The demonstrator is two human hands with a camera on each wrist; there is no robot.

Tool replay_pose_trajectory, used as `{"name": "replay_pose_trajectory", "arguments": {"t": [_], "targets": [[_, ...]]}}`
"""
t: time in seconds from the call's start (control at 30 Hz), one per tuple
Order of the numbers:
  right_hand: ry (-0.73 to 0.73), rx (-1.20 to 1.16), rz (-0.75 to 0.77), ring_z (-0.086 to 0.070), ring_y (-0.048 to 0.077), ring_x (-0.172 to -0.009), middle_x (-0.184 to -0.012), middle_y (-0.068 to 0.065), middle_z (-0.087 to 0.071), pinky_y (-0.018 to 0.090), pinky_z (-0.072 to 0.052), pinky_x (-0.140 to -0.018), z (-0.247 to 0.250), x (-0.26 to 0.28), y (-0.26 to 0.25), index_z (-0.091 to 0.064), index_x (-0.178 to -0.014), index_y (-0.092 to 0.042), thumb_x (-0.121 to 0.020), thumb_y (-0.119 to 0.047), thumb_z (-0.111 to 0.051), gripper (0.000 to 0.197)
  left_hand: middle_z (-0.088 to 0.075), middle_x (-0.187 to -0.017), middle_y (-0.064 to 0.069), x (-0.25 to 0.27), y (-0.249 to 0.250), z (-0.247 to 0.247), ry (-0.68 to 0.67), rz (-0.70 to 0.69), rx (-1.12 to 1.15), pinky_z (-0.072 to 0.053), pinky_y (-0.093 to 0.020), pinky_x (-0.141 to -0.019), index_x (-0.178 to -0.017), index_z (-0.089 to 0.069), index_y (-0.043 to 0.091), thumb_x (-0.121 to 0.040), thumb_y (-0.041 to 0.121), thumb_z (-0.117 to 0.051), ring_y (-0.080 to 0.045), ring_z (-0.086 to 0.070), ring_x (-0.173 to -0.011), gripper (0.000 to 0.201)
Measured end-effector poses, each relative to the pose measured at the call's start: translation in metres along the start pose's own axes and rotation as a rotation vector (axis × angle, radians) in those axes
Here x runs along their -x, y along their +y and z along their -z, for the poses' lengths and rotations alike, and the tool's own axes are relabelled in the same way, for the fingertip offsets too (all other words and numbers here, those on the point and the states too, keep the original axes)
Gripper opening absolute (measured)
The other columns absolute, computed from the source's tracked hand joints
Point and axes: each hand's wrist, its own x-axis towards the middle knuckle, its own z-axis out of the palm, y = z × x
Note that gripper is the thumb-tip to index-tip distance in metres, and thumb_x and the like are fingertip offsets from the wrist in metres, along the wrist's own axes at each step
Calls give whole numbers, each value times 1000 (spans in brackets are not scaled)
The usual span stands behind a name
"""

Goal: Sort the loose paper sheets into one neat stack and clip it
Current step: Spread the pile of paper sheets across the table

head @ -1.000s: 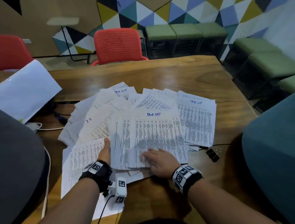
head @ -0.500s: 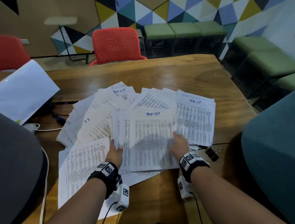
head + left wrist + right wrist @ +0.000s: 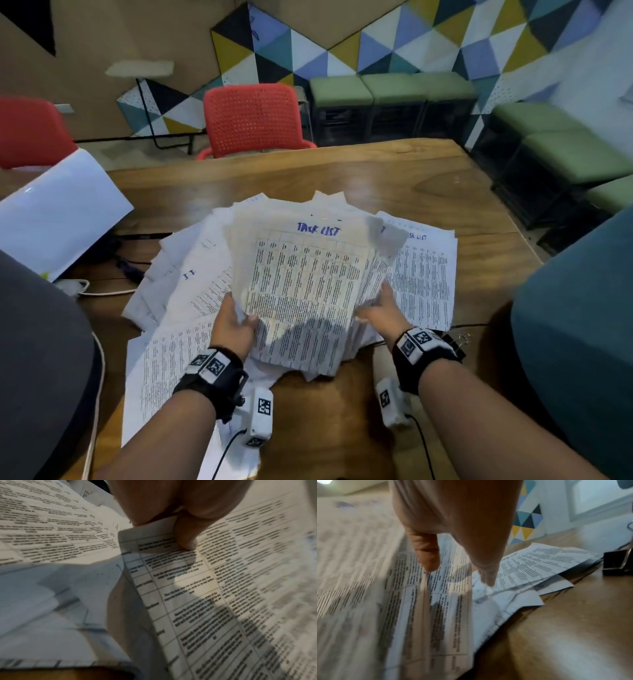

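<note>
Both hands, left hand [image 3: 236, 322] and right hand [image 3: 380, 308], grip a raised bundle of printed sheets [image 3: 308, 284] over the table's [image 3: 428, 178] near edge.

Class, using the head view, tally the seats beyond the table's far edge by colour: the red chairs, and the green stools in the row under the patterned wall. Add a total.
Red chairs: 2
Green stools: 3
Total: 5
</note>
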Motion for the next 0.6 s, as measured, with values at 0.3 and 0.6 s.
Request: {"name": "replay_pose_trajectory", "arguments": {"t": [0.3,0.6], "targets": [[-172,-240,355,-61,17,-109,-121,4,-63,37,-55,-74,-16,31,-67,-41,-137,-27,-67,4,-55,78,-68,-103,2,-7,22,9,17,-54,232,-51,-52,-92,-103,-54,31,-91,0,-54,-21,-64,-98,33],[-372,216,382,-48,9,-114,-149,-9,-34,48,-49,-91,0,45,-63,-16,-146,-41,-74,16,-50,98,-63,-122,-7,-8,25,7,149,-60,381,-46,-43,-96,-123,-52,13,-93,-7,-46,-27,-58,-111,36]]}}
